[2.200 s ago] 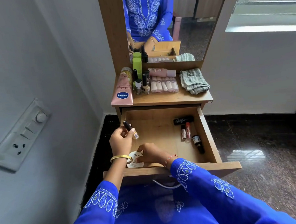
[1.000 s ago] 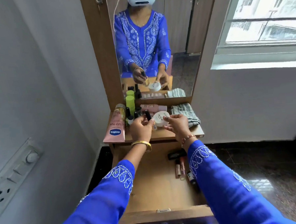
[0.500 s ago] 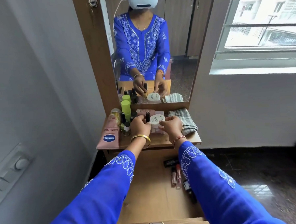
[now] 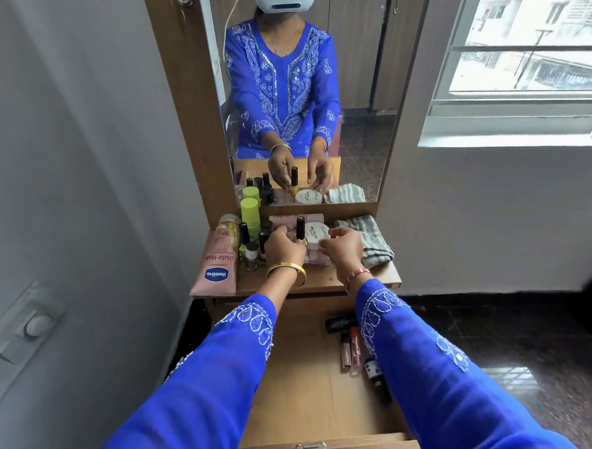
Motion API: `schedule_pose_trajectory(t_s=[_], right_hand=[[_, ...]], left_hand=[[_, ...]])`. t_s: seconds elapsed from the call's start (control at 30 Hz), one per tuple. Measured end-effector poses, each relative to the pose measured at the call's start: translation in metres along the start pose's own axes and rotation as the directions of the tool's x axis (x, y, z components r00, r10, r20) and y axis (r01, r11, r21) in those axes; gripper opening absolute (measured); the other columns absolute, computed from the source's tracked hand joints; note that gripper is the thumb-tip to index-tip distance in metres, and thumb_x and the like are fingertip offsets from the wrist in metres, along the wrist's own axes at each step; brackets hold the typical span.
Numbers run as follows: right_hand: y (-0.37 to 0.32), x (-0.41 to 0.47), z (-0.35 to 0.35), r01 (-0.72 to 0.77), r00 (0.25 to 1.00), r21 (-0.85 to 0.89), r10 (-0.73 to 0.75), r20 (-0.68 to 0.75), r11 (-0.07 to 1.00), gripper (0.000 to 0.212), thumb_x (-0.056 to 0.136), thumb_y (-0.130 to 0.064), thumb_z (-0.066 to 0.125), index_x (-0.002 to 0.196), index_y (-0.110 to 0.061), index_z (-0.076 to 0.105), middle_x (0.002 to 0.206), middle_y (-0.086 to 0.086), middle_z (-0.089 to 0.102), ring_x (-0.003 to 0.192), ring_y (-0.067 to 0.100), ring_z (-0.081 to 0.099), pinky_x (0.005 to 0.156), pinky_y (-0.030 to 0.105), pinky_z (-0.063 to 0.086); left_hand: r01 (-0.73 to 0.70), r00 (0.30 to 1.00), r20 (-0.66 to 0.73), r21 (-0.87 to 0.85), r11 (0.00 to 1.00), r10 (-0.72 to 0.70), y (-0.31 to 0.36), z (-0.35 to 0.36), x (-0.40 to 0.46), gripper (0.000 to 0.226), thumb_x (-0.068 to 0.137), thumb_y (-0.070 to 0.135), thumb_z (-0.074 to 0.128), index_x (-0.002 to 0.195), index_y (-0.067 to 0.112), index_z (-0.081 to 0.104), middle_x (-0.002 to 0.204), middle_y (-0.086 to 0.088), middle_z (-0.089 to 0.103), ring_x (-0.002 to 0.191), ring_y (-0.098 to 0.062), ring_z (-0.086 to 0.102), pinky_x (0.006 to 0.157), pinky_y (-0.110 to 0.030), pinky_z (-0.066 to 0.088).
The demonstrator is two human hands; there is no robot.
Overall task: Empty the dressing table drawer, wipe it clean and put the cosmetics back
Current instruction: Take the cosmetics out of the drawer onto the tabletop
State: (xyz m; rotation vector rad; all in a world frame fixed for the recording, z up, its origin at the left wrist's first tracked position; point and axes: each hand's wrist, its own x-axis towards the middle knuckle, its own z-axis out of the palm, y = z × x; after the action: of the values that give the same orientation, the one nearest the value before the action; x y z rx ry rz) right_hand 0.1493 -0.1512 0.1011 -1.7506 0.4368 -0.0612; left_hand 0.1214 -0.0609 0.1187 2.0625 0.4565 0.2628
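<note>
Both hands are over the dressing table top [image 4: 318, 279], at 12 o'clock from the open drawer [image 4: 306, 378]. The left hand [image 4: 283, 247] pinches a small polish bottle [image 4: 300, 229] with a black cap, standing upright; half a second ago it held the bottle the same way, and two seconds ago the bottle was down over the drawer. The right hand [image 4: 342, 251] curls its fingers round the near edge of a white round jar [image 4: 316, 235], tilted with its lid facing the camera. The jar sits on a clear case of pink tubes [image 4: 315, 256], at 3 o'clock from the bottle. Two seconds ago this hand was picking the jar from the drawer's front; a second ago the jar was held above the top.

At 9 o'clock of the hands stand small bottles [image 4: 251, 249], a green tube [image 4: 250, 213] and a pink Vaseline tube [image 4: 216, 263]. At 3 o'clock lies a folded cloth [image 4: 369, 237].

In the drawer, at its 2 o'clock, remain a black case [image 4: 339, 323], two lip glosses [image 4: 349, 348] and a dark bottle [image 4: 376, 379], unmoved since earlier.
</note>
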Motion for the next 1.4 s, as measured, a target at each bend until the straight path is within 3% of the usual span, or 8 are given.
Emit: schedule_pose_trajectory(t_s=[0.37, 0.6, 0.73, 0.83, 0.97, 1.07, 1.2, 1.4], right_hand=[[0.003, -0.011, -0.008, -0.02, 0.999, 0.075, 0.018, 0.037, 0.997, 0.032, 0.08, 0.007, 0.058, 0.111, 0.002, 0.059, 0.076, 0.005, 0.059, 0.083, 0.027, 0.065, 0.087, 0.045, 0.055], [0.02, -0.056, -0.029, 0.092, 0.992, 0.166, -0.104, 0.067, 0.982, 0.015, 0.086, -0.001, 0.059, 0.1, -0.002, 0.061, 0.086, 0.013, 0.066, 0.071, 0.02, 0.066, 0.079, 0.036, 0.057], [0.054, -0.087, -0.044, 0.252, 0.967, -0.181, -0.252, 0.027, 0.951, 0.014, 0.085, -0.009, 0.06, 0.095, -0.003, 0.067, 0.077, 0.006, 0.066, 0.068, 0.016, 0.061, 0.066, 0.028, 0.05], [0.09, -0.106, -0.049, 0.274, 0.962, -0.517, -0.234, 0.143, 0.811, 0.019, 0.086, -0.014, 0.058, 0.096, -0.001, 0.067, 0.096, 0.013, 0.069, 0.092, 0.028, 0.064, 0.078, 0.03, 0.049], [0.12, -0.119, -0.05, 0.235, 0.972, -0.744, -0.141, 0.188, 0.625, 0.02, 0.088, -0.011, 0.048, 0.099, -0.003, 0.062, 0.105, 0.016, 0.066, 0.1, 0.033, 0.061, 0.081, 0.032, 0.049], [0.126, -0.118, -0.048, 0.198, 0.98, -0.825, -0.107, 0.167, 0.529, 0.02, 0.089, -0.008, 0.046, 0.103, -0.003, 0.06, 0.109, 0.015, 0.065, 0.104, 0.034, 0.06, 0.08, 0.033, 0.048], [0.13, -0.113, -0.046, 0.166, 0.986, -0.865, -0.057, 0.157, 0.474, 0.022, 0.091, -0.01, 0.049, 0.109, -0.004, 0.059, 0.113, 0.015, 0.064, 0.107, 0.033, 0.06, 0.082, 0.034, 0.049], [0.138, -0.11, -0.044, 0.151, 0.988, -0.856, -0.057, 0.142, 0.495, 0.023, 0.09, -0.005, 0.045, 0.108, -0.002, 0.058, 0.113, 0.017, 0.063, 0.107, 0.035, 0.06, 0.083, 0.036, 0.049]], left_hand=[[-0.033, 0.998, 0.056, -0.064, 0.997, 0.037, -0.004, -0.004, -0.012, 0.042, 0.087, 0.005, 0.047, 0.129, 0.007, 0.051, 0.129, -0.013, 0.058, 0.116, -0.028, 0.055, 0.096, -0.036, 0.046], [-0.109, 0.99, 0.056, -0.245, 0.963, 0.126, -0.022, -0.015, -0.058, 0.033, 0.087, 0.003, 0.05, 0.118, 0.008, 0.059, 0.12, -0.011, 0.063, 0.109, -0.016, 0.06, 0.078, -0.012, 0.042], [-0.059, 0.994, 0.07, -0.334, 0.941, 0.087, -0.056, -0.017, -0.088, 0.026, 0.086, -0.003, 0.05, 0.107, 0.003, 0.064, 0.104, -0.012, 0.066, 0.092, -0.015, 0.059, 0.084, -0.029, 0.051], [0.036, 0.994, 0.107, -0.363, 0.931, 0.003, -0.086, -0.013, -0.103, 0.023, 0.085, -0.005, 0.048, 0.1, 0.001, 0.065, 0.098, -0.014, 0.065, 0.089, -0.018, 0.059, 0.086, -0.036, 0.05], [0.073, 0.989, 0.146, -0.298, 0.952, -0.03, -0.12, -0.01, -0.117, 0.024, 0.085, -0.005, 0.046, 0.095, 0.006, 0.066, 0.091, -0.008, 0.064, 0.082, -0.016, 0.058, 0.075, -0.019, 0.048], [0.006, 0.979, 0.201, -0.149, 0.989, 0.025, -0.137, -0.013, -0.12, 0.023, 0.085, -0.003, 0.048, 0.095, 0.007, 0.067, 0.089, -0.004, 0.065, 0.082, -0.013, 0.059, 0.063, -0.004, 0.041], [0.012, 0.972, 0.237, -0.099, 0.995, 0.012, -0.141, -0.017, -0.12, 0.021, 0.085, 0.001, 0.05, 0.094, 0.008, 0.067, 0.093, -0.01, 0.069, 0.084, -0.02, 0.061, 0.077, -0.027, 0.047], [-0.046, 0.953, 0.297, -0.036, 0.998, 0.054, -0.141, -0.018, -0.124, 0.02, 0.086, 0.004, 0.051, 0.093, 0.011, 0.068, 0.086, -0.007, 0.068, 0.076, -0.016, 0.058, 0.075, -0.026, 0.048]])
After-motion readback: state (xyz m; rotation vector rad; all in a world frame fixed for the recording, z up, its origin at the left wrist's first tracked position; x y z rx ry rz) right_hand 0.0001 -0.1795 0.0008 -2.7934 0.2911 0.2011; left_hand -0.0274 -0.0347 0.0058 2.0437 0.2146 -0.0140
